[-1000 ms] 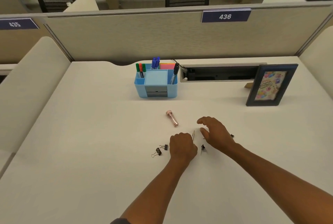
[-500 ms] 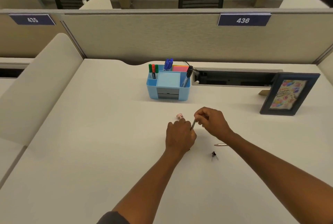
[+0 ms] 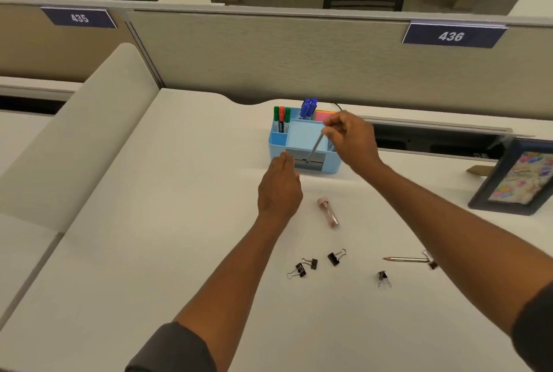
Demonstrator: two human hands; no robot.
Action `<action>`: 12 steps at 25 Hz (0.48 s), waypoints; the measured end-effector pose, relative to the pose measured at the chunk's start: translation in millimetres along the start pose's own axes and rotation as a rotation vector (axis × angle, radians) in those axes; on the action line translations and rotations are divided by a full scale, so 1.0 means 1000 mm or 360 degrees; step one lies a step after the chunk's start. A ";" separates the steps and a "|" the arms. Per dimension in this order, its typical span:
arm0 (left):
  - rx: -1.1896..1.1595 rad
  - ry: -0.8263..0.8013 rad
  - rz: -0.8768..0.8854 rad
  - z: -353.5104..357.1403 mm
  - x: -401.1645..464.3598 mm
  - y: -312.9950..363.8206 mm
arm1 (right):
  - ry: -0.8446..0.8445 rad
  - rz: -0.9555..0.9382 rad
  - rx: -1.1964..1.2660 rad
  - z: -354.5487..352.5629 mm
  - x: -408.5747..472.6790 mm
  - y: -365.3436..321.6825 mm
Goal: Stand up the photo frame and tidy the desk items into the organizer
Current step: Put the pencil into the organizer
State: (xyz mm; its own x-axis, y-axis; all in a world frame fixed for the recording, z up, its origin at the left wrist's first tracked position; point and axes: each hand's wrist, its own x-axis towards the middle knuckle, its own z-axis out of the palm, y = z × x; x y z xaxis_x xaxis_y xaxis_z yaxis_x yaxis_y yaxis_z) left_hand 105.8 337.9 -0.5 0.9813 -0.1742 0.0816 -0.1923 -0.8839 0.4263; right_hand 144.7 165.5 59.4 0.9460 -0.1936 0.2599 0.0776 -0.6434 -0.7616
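Blue plastic organizer [image 3: 276, 144] is sitting at the back of the white desk [image 3: 125, 246], holding green and red markers [image 3: 281, 120] in its left compartment and blue markers [image 3: 308, 107] behind. The right hand [image 3: 351, 139] is hovering over it, fingertips pinching a grey pencil [image 3: 314, 147] that is slanting down toward the organizer's front; whether the tip is touching is hard to tell. The left hand [image 3: 279, 189] is hanging just in front of the organizer, fingers pressed together, relaxed and holding nothing. A pink tube [image 3: 328, 212] is lying near it. Black binder clips [image 3: 309, 264] and another pencil [image 3: 407, 259] are lying scattered nearer the person. The photo frame [image 3: 514, 180] is standing upright at the right edge.
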 end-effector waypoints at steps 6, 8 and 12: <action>0.0169 -0.0186 0.0064 0.006 0.018 -0.025 | 0.0007 -0.0212 -0.0152 0.035 0.057 -0.027; 0.0198 -0.0165 0.0083 0.009 0.020 -0.030 | -0.0043 -0.0248 -0.0239 0.049 0.064 -0.032; 0.0240 -0.0209 0.0051 0.018 0.023 -0.037 | -0.0173 -0.0253 -0.0359 0.076 0.073 -0.031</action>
State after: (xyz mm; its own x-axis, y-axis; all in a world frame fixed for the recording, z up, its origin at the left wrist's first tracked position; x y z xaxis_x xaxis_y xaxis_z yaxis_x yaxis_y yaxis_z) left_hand 135.9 359.3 -30.4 0.9679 -0.2498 -0.0296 -0.2314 -0.9303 0.2847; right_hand 235.3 227.3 56.8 0.9567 -0.0044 0.2910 0.1673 -0.8099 -0.5622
